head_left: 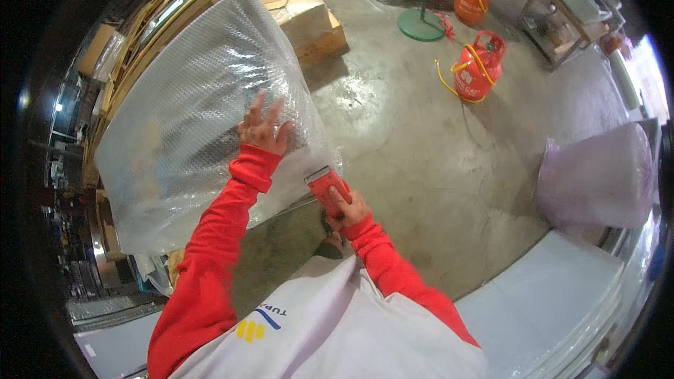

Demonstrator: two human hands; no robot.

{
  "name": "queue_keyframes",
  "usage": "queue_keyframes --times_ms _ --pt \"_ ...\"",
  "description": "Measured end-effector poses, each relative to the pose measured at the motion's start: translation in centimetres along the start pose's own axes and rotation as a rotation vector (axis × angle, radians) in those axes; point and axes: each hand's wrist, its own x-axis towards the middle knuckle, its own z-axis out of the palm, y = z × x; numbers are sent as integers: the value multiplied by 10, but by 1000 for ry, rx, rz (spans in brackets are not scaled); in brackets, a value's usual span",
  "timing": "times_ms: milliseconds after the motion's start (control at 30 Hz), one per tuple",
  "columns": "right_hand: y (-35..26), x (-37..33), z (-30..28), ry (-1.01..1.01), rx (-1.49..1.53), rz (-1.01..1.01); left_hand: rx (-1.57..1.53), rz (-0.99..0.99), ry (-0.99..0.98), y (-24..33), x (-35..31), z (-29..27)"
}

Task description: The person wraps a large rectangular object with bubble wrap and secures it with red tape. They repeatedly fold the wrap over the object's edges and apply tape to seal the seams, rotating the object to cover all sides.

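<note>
A large flat panel wrapped in clear bubble wrap (182, 119) stretches across the left side, its surface wrinkled and shiny. My left hand (263, 126) rests on this wrap near its right part, fingers spread and nothing held. To the right of the wrap's near corner, my right hand (353, 212) is closed around a red tape dispenser (327, 188), a hand-held tool with a wide, metal-edged front. That front points up and left, toward the wrap's edge. Whether it touches the wrap I cannot tell.
A wrapped block (298, 10) sits on the floor beyond the panel. Red and orange gas cylinders (477, 74) with yellow hoses stand further off, near a green round base (421, 24). On my right are a roll of pinkish wrap (597, 175) and stacked pale sheets (540, 295).
</note>
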Motion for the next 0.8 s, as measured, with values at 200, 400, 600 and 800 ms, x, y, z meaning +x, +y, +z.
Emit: queue_keyframes --times_ms 200,400,600,800 --pt "31 -25 26 -66 43 68 -16 -118 -55 1 -12 9" --pt "79 -81 26 -380 -121 444 -56 -93 64 10 -14 -3" --pt "115 -61 72 -689 -250 608 -1178 -601 -503 116 -143 4" --pt "110 -32 93 -766 -153 757 -2293 -1916 -163 102 -232 168"
